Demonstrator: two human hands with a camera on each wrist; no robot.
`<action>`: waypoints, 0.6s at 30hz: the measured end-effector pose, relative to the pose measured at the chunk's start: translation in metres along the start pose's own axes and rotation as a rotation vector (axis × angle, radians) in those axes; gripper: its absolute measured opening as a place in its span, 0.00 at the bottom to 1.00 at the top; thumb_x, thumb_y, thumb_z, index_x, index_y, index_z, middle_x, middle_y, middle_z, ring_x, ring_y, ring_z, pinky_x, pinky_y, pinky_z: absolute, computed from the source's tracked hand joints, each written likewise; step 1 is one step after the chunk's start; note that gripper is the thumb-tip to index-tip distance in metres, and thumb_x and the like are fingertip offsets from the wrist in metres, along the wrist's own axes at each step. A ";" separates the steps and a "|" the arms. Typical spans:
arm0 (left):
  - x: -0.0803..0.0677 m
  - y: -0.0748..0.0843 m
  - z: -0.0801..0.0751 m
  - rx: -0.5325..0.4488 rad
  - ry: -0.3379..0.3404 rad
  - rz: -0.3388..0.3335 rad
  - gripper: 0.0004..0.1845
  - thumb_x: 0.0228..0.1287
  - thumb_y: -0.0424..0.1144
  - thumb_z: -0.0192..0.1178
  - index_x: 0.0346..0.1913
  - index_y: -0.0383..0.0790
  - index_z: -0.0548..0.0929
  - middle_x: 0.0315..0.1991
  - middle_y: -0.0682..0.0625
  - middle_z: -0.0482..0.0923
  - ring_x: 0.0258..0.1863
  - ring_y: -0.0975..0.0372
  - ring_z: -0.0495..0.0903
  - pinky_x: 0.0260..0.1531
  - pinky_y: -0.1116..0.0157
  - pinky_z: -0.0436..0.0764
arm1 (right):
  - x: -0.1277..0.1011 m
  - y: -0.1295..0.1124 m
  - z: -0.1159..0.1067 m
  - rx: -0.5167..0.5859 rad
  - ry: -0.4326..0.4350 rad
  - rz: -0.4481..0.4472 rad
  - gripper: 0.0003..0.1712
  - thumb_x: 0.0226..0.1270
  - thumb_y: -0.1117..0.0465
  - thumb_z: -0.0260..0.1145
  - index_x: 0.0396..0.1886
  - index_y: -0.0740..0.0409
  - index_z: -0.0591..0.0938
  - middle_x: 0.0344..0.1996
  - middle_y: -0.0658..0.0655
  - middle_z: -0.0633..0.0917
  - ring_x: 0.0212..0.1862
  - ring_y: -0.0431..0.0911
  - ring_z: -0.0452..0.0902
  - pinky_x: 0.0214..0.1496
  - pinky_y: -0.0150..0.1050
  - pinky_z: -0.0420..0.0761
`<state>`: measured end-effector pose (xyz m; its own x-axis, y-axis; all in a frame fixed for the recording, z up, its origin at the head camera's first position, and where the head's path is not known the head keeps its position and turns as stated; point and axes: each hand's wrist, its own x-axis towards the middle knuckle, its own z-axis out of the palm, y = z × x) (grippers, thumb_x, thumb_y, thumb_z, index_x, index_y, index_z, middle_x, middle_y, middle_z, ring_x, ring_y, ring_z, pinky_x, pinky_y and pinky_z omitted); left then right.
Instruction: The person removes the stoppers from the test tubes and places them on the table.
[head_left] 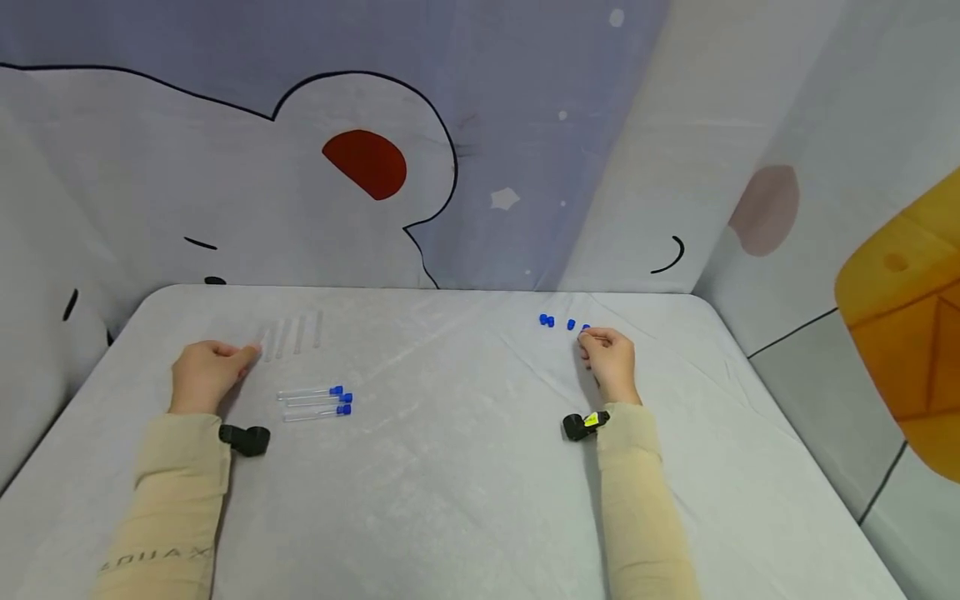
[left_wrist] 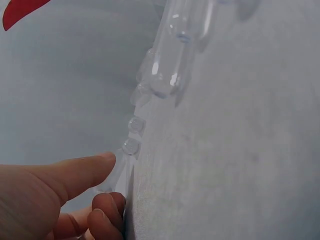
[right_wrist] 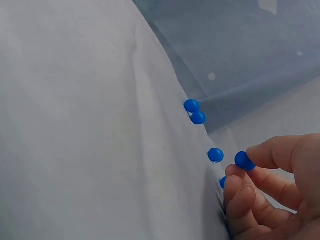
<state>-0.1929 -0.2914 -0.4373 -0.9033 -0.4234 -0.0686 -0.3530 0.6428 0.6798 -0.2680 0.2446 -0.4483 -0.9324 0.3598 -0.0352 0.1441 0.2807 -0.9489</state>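
Observation:
At the back left of the table, my left hand [head_left: 204,375] pinches a clear test tube [left_wrist: 118,167] between thumb and fingers. More uncapped clear tubes [head_left: 300,333] lie side by side just right of that hand. Nearer to me, three clear tubes with blue caps [head_left: 344,409] lie on their sides, caps to the right. Toward the back right, my right hand [head_left: 609,362] holds a small blue cap [right_wrist: 245,160] between thumb and fingertips. Several loose blue caps [right_wrist: 216,155] sit on the table beside these fingers, one partly hidden behind them.
A pale cloth covers the table [head_left: 450,483]. Behind it hangs a printed curtain [head_left: 525,167] close to the far edge, and more printed fabric stands at the left and right. Each wrist carries a small black camera [head_left: 246,440].

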 end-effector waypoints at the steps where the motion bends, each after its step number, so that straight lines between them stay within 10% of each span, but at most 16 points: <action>1: 0.001 -0.001 0.000 0.004 0.000 0.006 0.24 0.72 0.50 0.60 0.40 0.25 0.82 0.20 0.49 0.79 0.35 0.47 0.76 0.32 0.60 0.70 | 0.001 -0.001 -0.001 -0.004 -0.001 0.011 0.13 0.72 0.64 0.66 0.50 0.68 0.84 0.29 0.55 0.84 0.24 0.37 0.77 0.26 0.28 0.78; 18: 0.004 -0.004 0.003 0.009 -0.014 0.049 0.22 0.67 0.48 0.66 0.40 0.26 0.81 0.31 0.38 0.81 0.39 0.43 0.77 0.34 0.57 0.71 | 0.036 -0.009 -0.014 -0.323 -0.013 0.073 0.13 0.70 0.62 0.61 0.48 0.65 0.83 0.25 0.52 0.81 0.20 0.38 0.74 0.22 0.29 0.75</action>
<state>-0.1956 -0.2934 -0.4428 -0.9229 -0.3823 -0.0457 -0.3104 0.6685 0.6758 -0.2983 0.2676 -0.4367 -0.9197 0.3782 -0.1055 0.3064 0.5232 -0.7952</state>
